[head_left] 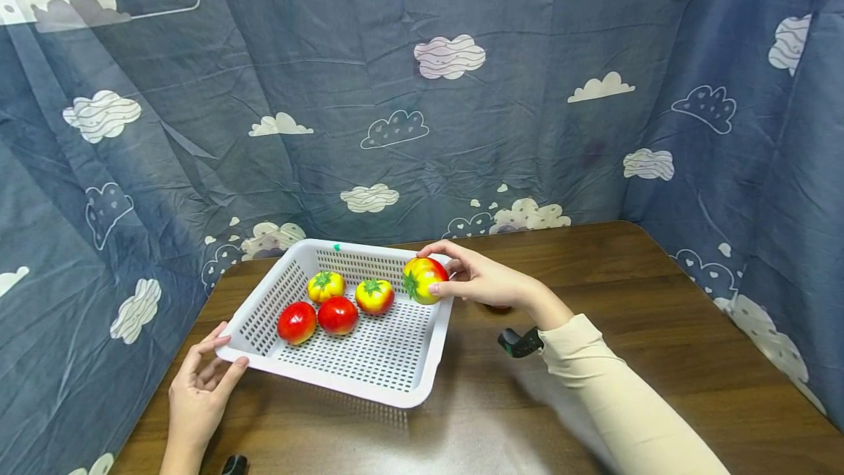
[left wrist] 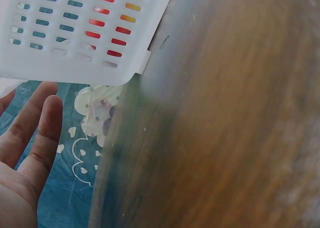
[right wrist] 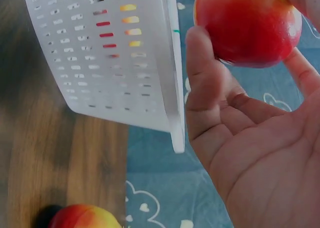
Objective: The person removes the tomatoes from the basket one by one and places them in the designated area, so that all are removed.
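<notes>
Fingers of our right hand [head_left: 484, 277] pinch a red-and-yellow tomato [head_left: 426, 281] against the thumb, holding it above the rim at the right end of the white basket [head_left: 323, 378]. Our left hand [head_left: 201, 387] grips the basket's near left corner, its thumb against the front rim. We judge the step to be loading: four tomatoes [head_left: 338, 315] already lie inside, and one more tomato [right wrist: 85, 218] rests on the counter [head_left: 646, 314] off the basket's right end, mostly hidden by that right hand in the head view. Next, it seems, we need to carry the held one inward past the rim, lower it onto the bare basket floor, and only then spread the fingers. Its green leafy top points left, toward the basket's inside; the red side faces our palm. Squat and round, it shows no clear long axis, though its stem line runs roughly crosswise.
</notes>
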The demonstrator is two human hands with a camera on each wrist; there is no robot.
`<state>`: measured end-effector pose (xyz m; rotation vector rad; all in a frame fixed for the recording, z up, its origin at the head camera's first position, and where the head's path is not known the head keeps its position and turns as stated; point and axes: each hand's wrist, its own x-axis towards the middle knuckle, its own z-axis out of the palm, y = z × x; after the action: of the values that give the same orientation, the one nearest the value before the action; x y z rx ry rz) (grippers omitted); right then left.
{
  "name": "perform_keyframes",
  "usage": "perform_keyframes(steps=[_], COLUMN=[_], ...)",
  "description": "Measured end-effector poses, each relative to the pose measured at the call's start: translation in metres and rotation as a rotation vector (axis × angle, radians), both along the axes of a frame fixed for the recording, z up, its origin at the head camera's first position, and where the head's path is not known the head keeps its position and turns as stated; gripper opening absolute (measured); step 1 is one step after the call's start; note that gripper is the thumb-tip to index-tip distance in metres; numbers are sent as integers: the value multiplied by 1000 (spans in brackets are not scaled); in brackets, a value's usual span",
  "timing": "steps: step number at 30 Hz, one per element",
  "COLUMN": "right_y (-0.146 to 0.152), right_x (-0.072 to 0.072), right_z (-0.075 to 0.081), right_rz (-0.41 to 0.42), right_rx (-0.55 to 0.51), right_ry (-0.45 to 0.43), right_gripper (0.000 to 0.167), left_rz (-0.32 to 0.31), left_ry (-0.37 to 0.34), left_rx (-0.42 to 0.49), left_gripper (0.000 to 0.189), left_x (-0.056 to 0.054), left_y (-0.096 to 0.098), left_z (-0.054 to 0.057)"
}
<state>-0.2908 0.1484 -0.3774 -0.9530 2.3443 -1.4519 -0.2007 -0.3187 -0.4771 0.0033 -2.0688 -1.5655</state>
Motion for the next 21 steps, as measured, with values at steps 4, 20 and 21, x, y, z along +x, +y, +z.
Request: perform_keyframes(steps=[4, 20, 21], right_y=[7, 46, 49], right_x=[0, 3, 3], right_z=[-2, -15, -16], right_rz=[3, -91, -97], right_rx=[-54, -102, -110], right_ry=[-21, -24, -29], right_gripper=[56, 57, 57], left_rz=[-6, 3, 5], left_ry=[7, 0, -2], left_rx=[6, -21, -26], left_gripper=[47, 47, 47], left_x=[-1, 1, 1], left_y=[-1, 0, 0], left_z=[-1, 1, 1])
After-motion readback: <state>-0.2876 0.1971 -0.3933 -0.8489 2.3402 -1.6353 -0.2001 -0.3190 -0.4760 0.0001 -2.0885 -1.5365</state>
